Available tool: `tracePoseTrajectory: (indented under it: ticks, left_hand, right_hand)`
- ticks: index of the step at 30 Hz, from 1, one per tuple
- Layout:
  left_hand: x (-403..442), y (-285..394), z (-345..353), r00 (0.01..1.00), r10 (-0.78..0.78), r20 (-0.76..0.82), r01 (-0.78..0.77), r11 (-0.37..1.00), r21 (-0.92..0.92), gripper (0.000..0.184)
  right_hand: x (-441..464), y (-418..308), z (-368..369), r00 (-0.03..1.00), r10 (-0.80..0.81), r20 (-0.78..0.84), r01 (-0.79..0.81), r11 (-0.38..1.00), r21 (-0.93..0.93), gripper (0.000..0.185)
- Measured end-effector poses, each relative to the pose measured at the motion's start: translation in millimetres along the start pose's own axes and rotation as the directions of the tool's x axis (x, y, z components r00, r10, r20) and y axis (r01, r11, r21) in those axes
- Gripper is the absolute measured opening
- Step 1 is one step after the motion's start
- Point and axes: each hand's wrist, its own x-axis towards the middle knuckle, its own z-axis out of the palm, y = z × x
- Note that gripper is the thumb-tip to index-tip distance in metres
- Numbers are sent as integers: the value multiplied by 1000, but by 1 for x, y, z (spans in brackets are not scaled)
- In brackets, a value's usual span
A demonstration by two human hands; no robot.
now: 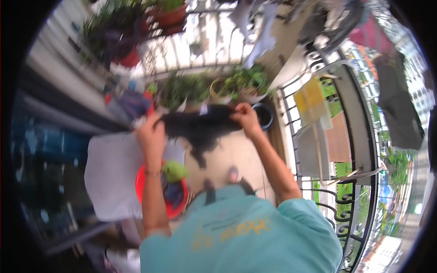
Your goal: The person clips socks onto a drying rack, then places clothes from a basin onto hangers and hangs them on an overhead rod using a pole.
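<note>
A black piece of clothing (200, 125), blurred by motion, is stretched between my two hands in front of me. My left hand (151, 133) pinches its left end, and my right hand (246, 119) grips the right end at about the same height. A darker strip of the cloth dangles from its middle toward the tiled floor. Below my left forearm stands a red basin (140, 189) holding a light green item (175, 171) and dark blue-grey cloth (174, 193). The exact kind of the black garment is not clear.
A pale covered surface (109, 173) lies to the left of the basin. Potted plants (184, 88) line the far end, beside a dark round tub (264, 116). Laundry (396, 100) hangs overhead at the right, above a black metal railing (364, 218). More clothes (129, 103) sit at the far left.
</note>
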Motion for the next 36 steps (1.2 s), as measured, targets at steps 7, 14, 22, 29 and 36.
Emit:
tracePoseTrajectory:
  ticks: [7, 14, 22, 29, 36]
  left_hand:
    - [-21, -62, 25, 993, -75, -92, 109, 889, 444, 21]
    - [-22, -72, 35, 980, -186, 65, 175, 973, 151, 21]
    - [-30, -36, 52, 956, 37, 291, -41, 999, 6, 15]
    - [-34, 19, 51, 950, 102, 296, -28, 969, -245, 13]
    - [-39, 68, 50, 951, 156, 269, -74, 953, -293, 14]
  right_hand:
    - [-47, -105, 10, 793, -568, 221, 556, 527, -643, 55]
    - [-46, -74, -23, 845, -288, 450, 532, 523, -666, 49]
    - [-63, -95, -64, 935, -5, 355, 348, 208, -914, 28]
    - [-72, -276, -111, 613, -789, -27, 518, 428, -740, 23]
    - [-46, -455, -163, 455, -877, -155, 57, 203, -978, 20]
